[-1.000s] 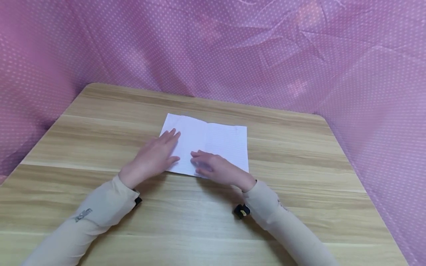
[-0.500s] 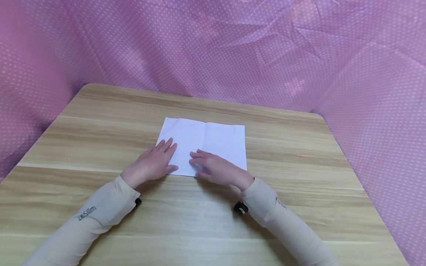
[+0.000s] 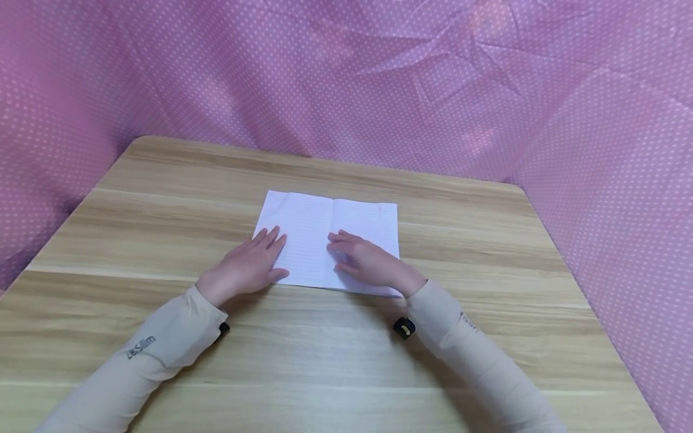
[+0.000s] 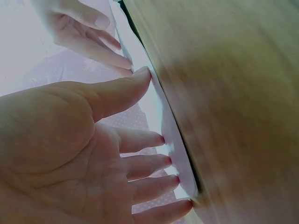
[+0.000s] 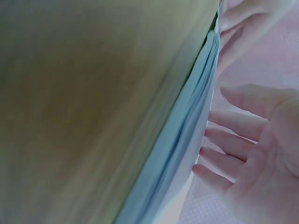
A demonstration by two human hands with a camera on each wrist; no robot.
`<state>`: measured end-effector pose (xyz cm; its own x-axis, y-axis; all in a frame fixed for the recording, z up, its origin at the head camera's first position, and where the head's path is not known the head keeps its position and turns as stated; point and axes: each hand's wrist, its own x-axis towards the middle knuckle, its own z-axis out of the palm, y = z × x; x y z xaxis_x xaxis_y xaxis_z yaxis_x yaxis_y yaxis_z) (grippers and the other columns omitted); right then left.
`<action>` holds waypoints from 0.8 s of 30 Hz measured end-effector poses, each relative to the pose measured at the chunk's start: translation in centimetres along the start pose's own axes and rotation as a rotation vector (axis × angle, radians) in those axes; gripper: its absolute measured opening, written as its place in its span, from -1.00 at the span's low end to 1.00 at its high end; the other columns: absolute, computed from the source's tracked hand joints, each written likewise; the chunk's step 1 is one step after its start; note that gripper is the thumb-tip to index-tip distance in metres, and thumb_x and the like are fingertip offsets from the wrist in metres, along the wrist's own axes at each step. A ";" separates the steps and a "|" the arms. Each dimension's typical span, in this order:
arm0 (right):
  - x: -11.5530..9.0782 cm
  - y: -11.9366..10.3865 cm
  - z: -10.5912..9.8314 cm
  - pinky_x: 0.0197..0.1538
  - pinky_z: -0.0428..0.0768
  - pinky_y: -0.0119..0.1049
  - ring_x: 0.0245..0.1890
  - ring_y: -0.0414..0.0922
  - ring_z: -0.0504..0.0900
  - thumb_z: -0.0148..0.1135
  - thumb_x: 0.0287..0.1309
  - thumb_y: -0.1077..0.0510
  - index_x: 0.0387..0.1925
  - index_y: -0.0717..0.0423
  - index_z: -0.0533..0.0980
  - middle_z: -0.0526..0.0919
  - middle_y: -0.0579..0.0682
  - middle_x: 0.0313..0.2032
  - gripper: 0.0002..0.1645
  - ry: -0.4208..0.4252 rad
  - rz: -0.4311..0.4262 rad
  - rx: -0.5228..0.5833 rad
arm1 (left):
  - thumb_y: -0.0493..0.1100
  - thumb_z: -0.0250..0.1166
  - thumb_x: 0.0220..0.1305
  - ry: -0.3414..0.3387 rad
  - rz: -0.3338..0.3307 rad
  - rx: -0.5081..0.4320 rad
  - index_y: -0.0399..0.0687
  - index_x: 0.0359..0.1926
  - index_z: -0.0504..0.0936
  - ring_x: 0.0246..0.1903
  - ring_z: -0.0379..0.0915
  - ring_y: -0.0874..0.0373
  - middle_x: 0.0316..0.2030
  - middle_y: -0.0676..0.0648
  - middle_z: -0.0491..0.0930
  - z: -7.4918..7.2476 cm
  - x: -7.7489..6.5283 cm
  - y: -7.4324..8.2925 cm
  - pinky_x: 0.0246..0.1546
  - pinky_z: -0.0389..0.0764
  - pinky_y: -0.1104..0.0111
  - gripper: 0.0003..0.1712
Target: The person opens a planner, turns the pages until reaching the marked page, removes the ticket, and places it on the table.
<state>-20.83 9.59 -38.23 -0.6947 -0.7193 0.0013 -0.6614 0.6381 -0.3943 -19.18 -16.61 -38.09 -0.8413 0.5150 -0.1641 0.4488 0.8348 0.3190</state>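
Observation:
An open notebook (image 3: 303,222) with white lined pages lies flat on the wooden table, its centre fold running away from the person. My left hand (image 3: 246,264) rests on the lower left part of the left page, fingers spread and fairly straight. On the right page, near the fold, my right hand (image 3: 370,260) lies with its fingers extended, fingertips pointing left. In the left wrist view the fingertips (image 4: 170,161) of the left hand meet the page surface. The right wrist view shows the stacked page edges (image 5: 187,126) side-on, with the right fingertips right at the top sheet.
The wood-grain table (image 3: 325,373) stretches out on all sides of the notebook. Pink dotted cloth (image 3: 346,78) hangs behind the table and along both sides. Dark wrist devices (image 3: 403,328) show below the sleeves.
My right hand has slid right from the left page across the fold onto the right page. The left hand and notebook shifted slightly toward the person earlier, then stayed almost still.

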 end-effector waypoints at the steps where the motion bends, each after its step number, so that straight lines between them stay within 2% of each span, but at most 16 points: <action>1: 0.0 0.3 -0.1 0.44 0.09 -0.08 0.42 0.21 0.15 0.24 0.30 0.25 0.24 0.42 0.39 0.26 0.30 0.37 -0.45 0.006 0.003 0.003 | -0.01 0.15 0.43 -0.001 0.001 0.000 -0.46 0.43 0.10 0.44 -0.17 -0.35 0.46 -0.43 -0.05 0.0 0.0 0.0 0.37 0.03 -0.15 -0.19; 11: -0.1 3.7 -1.4 0.42 0.13 0.02 0.37 0.26 0.24 0.21 0.29 0.26 0.18 0.43 0.43 0.30 0.37 0.33 -0.52 0.091 0.073 0.011 | 0.00 0.14 0.43 -0.025 -0.006 -0.013 -0.44 0.45 0.06 0.45 -0.22 -0.33 0.47 -0.41 -0.08 -0.4 0.0 -0.2 0.39 -0.01 -0.14 -0.18; 18: -0.4 6.1 -2.6 0.43 0.09 0.06 0.37 0.30 0.21 0.20 0.30 0.25 0.23 0.48 0.36 0.30 0.38 0.32 -0.45 0.104 0.158 0.003 | 0.00 0.14 0.43 -0.040 -0.015 -0.021 -0.43 0.46 0.05 0.45 -0.23 -0.32 0.47 -0.40 -0.09 -0.7 0.1 -0.1 0.39 -0.02 -0.13 -0.17; 24: -0.4 7.2 -3.5 0.43 0.13 0.03 0.37 0.26 0.23 0.20 0.31 0.25 0.24 0.49 0.35 0.30 0.38 0.32 -0.44 0.095 0.209 -0.007 | 0.00 0.14 0.43 -0.044 -0.015 -0.021 -0.44 0.45 0.06 0.45 -0.22 -0.33 0.47 -0.41 -0.08 -1.1 0.0 -0.1 0.39 -0.02 -0.13 -0.18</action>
<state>-26.34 15.41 -37.84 -0.8403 -0.5420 0.0073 -0.5019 0.7729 -0.3883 -19.51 -16.90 -37.08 -0.8335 0.5112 -0.2098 0.4296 0.8383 0.3357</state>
